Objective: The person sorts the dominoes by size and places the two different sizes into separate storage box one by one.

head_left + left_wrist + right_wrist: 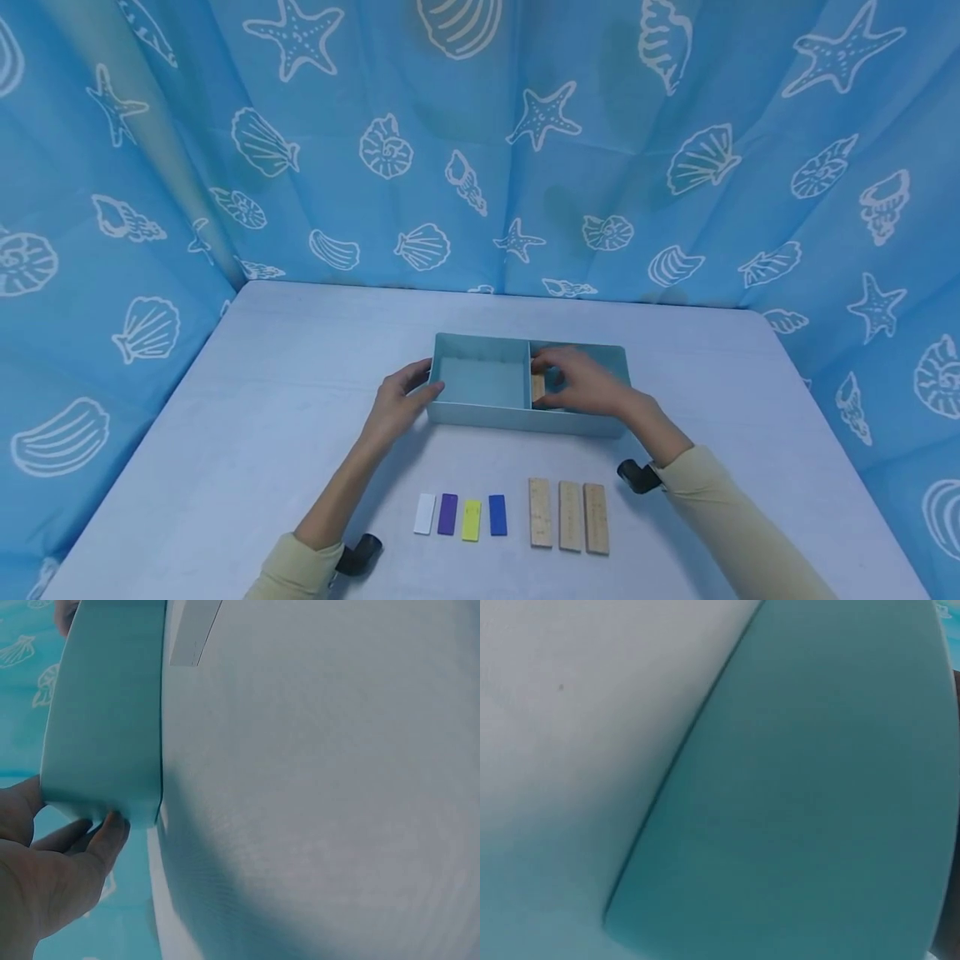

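A blue-green box (525, 417) with a divider stands on the table. At its left end my left hand (401, 404) holds the box, thumb at the rim and fingers along the outer end wall; the left wrist view shows these fingers against the wall. Inside the right compartment, my right hand (588, 383) pinches a wooden block (538, 387) lengthwise, thumb near its front end and fingers at its far end. The block lies close along the divider, partly covered by the hand. In the right wrist view, the box wall (795, 795) hides nearly all of this hand.
In front of the box lie a white tile (424, 514), a purple tile (447, 514), a yellow tile (471, 521) and a blue tile (498, 515). To their right are three wooden blocks (570, 517) in a row. A shell-patterned blue curtain (480, 167) surrounds the white table (300, 358).
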### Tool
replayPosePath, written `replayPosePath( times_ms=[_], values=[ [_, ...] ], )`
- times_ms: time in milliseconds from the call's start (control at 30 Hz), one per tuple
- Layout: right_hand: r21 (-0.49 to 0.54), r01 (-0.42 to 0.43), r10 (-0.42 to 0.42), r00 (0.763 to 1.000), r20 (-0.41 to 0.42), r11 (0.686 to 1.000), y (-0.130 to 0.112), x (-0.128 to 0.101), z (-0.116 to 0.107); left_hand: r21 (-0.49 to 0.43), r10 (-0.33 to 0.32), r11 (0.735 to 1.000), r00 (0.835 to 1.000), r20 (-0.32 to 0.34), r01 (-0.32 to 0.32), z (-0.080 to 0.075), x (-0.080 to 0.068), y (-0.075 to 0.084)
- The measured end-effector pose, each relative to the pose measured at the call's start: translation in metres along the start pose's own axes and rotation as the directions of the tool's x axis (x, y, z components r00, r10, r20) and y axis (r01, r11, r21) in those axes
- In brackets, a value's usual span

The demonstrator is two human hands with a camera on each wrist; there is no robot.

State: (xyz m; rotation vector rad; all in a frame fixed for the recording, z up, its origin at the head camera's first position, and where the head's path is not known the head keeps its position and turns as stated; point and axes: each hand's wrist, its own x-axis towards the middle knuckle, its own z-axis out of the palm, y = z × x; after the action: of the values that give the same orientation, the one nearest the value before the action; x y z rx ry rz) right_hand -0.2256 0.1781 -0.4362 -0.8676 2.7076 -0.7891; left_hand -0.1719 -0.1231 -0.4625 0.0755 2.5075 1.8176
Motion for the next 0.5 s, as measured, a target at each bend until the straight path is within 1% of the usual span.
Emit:
replayPosePath(
  times_ms=[167, 267, 500],
  values=[
    [-0.045, -0.005, 0.005, 1.0, 0.0, 0.999, 0.0021, 0.0036, 0.0065, -0.015, 0.0, 1.0, 1.0, -0.002, 0.0, 0.0002, -0.0013, 0.0012],
    [-0.049, 0.009, -0.009, 1.0, -0.004, 0.999, 0.0041, 0.0046, 0.0089, -0.02, 0.003, 1.0, 1.0, -0.001, -0.003, -0.0001, -0.0012, 0.0012],
    [-0.044, 0.014, -0.013, 1.0, 0.005, 0.999, 0.0042, 0.0073, 0.0106, -0.009, 0.006, 1.0, 1.0, 0.003, -0.006, -0.0013, -0.0001, 0.0]
  ],
)
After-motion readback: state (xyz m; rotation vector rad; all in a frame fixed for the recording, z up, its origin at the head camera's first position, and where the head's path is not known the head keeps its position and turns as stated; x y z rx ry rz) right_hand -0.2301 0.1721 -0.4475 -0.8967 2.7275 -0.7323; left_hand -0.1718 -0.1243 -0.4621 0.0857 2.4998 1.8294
